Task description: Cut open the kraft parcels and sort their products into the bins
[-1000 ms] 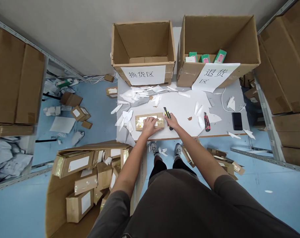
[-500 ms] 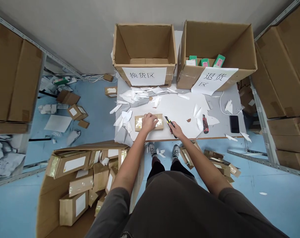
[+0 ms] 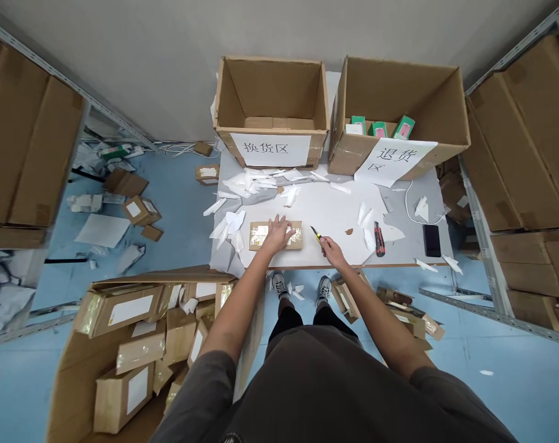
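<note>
My left hand (image 3: 278, 236) rests on top of a small brown cardboard parcel (image 3: 257, 240), its fingers spread over the box. Clear tape and a pale label partly show on the parcel, the rest covered by the hand. To the right, my right hand (image 3: 333, 251) is closed round a black-and-yellow utility knife (image 3: 317, 235). Its blade points up and left, apart from the parcel. Farther right on the white table (image 3: 334, 206) lies a red-and-black utility knife (image 3: 379, 239).
Two large cartons with paper signs, the left one (image 3: 318, 147) and the right one (image 3: 341, 161), stand at the table's back. Green boxes (image 3: 377, 129) sit in the right one. Torn white paper (image 3: 233, 223) and a phone (image 3: 431, 240) lie about. A big carton (image 3: 71, 369) of parcels stands lower left.
My left hand's fingers have spread out over the parcel. My right hand has turned the knife slightly and sits a little lower in view. The whole view has shifted a little.
</note>
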`<state>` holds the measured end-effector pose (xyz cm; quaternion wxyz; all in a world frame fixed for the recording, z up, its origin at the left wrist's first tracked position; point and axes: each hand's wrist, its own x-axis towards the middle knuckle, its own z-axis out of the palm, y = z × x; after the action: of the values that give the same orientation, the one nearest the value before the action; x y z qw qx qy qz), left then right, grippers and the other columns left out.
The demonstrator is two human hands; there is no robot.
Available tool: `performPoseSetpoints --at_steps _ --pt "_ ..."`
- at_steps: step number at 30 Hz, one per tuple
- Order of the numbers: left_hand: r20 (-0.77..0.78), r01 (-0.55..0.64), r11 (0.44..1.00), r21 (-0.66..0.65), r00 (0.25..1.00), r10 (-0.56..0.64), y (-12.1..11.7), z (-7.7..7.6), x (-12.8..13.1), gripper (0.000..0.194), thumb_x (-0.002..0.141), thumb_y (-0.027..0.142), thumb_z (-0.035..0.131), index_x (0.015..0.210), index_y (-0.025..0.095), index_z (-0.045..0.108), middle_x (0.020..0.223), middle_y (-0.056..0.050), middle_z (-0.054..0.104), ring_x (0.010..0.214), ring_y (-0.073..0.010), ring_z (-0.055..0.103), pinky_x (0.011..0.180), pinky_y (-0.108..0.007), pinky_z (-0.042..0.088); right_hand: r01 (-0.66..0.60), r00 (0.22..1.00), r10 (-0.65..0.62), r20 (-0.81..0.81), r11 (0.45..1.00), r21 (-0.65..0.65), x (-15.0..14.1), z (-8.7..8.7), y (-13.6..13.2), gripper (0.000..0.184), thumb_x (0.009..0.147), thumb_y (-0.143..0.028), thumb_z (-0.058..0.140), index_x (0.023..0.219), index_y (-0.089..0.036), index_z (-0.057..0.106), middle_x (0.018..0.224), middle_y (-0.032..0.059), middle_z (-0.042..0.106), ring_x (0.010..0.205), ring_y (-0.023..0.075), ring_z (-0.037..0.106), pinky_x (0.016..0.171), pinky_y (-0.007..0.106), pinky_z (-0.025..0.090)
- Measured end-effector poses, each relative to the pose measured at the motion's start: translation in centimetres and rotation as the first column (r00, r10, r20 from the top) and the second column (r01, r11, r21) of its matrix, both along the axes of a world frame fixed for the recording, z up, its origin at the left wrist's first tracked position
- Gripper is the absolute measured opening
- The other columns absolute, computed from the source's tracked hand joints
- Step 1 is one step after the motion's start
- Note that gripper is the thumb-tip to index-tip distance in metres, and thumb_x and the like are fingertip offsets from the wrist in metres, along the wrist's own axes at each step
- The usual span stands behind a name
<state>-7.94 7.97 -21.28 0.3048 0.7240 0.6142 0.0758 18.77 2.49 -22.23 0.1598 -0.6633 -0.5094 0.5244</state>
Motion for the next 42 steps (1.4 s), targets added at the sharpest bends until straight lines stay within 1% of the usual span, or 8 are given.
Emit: performPoseSetpoints --at_steps 3,7,13,19,27,33,37,42 --pt "0.008 0.023 0.998 -0.063 1.000 -0.023 0.2 -0.1 0.1 0.032 0.090 0.040 0.077 0.111 0.025 0.059 0.155 -0.015 0.056 0.160 -0.0404 0.030 0.129 -0.068 0.017 0.015 1.000 -0.015 -0.019 1.000 -0.014 -0.1 0.1 -0.1 0.062 0.096 -0.080 0.031 0.111 -0.027 0.061 0.074 -0.0027 0.060 0.069 0.0190 0.063 0.070 0.028 0.052" --pt "-0.060 -0.026 0.996 -0.084 0.998 0.021 0.6 -0.1 1.6 0.039 0.080 0.021 0.084 0.107 0.025 0.056 0.135 -0.013 0.068 0.161 -0.0451 0.027 0.127 -0.075 0.011 -0.047 0.998 0.047 0.028 0.999 0.015 -0.1 0.6 -0.1 0.058 0.100 -0.074 0.032 0.113 -0.027 0.062 0.077 -0.0021 0.062 0.073 0.0193 0.063 0.070 0.028 0.051" --pt "-0.011 0.009 0.999 0.036 1.000 -0.008 -0.6 0.1 1.4 0.026 0.091 0.023 0.071 0.112 0.023 0.056 0.166 -0.019 0.043 0.164 -0.0393 0.021 0.130 -0.070 0.010 -0.212 0.966 0.197 0.167 0.975 0.072 0.4 1.8 0.3 0.046 0.103 -0.062 0.042 0.122 -0.028 0.067 0.086 -0.0003 0.069 0.086 0.0216 0.067 0.079 0.030 0.051" --pt "-0.024 0.090 0.992 0.089 0.996 -0.088 -1.5 -0.3 0.0 0.023 0.100 0.034 0.062 0.121 0.025 0.061 0.163 -0.016 0.050 0.160 -0.0360 0.033 0.132 -0.065 0.014 -0.472 0.850 0.405 0.337 0.870 0.145 1.3 2.5 1.7 0.037 0.106 -0.052 0.053 0.129 -0.028 0.068 0.121 0.0067 0.073 0.111 0.0243 0.065 0.092 0.032 0.048" --pt "-0.043 0.139 0.963 0.229 0.990 -0.133 -2.2 -1.6 -0.2 0.032 0.106 0.035 0.047 0.130 0.020 0.063 0.158 -0.017 0.056 0.154 -0.0372 0.043 0.130 -0.068 0.021 -0.676 0.699 0.523 0.488 0.705 0.213 1.4 3.2 4.6 0.033 0.106 -0.049 0.059 0.130 -0.028 0.070 0.113 0.0092 0.070 0.114 0.0288 0.061 0.089 0.036 0.045" --pt "-0.038 0.123 0.945 0.303 0.992 -0.117 -2.9 -2.3 -0.1 0.035 0.108 0.036 0.043 0.131 0.019 0.063 0.156 -0.017 0.058 0.153 -0.0346 0.046 0.132 -0.066 0.022 -0.771 0.610 0.558 0.563 0.582 0.258 0.7 2.7 5.5 0.037 0.107 -0.048 0.056 0.133 -0.025 0.070 0.112 0.0123 0.068 0.108 0.0300 0.058 0.089 0.038 0.042" --pt "-0.047 0.126 0.942 0.312 0.992 -0.117 -3.3 -2.7 0.0 0.037 0.108 0.035 0.042 0.133 0.018 0.063 0.156 -0.018 0.058 0.153 -0.0354 0.044 0.131 -0.068 0.022 -0.803 0.574 0.577 0.581 0.535 0.263 1.2 2.3 5.5 0.040 0.109 -0.049 0.051 0.135 -0.024 0.069 0.112 0.0131 0.067 0.107 0.0300 0.056 0.088 0.038 0.040" --pt "-0.055 0.127 0.943 0.308 0.992 -0.116 -3.4 -2.9 0.1 0.038 0.108 0.033 0.041 0.136 0.017 0.063 0.159 -0.019 0.055 0.155 -0.0358 0.042 0.131 -0.069 0.021 -0.815 0.550 0.550 0.629 0.518 0.260 1.2 2.2 5.1 0.042 0.110 -0.049 0.050 0.136 -0.023 0.069 0.113 0.0146 0.067 0.106 0.0309 0.055 0.086 0.038 0.039"
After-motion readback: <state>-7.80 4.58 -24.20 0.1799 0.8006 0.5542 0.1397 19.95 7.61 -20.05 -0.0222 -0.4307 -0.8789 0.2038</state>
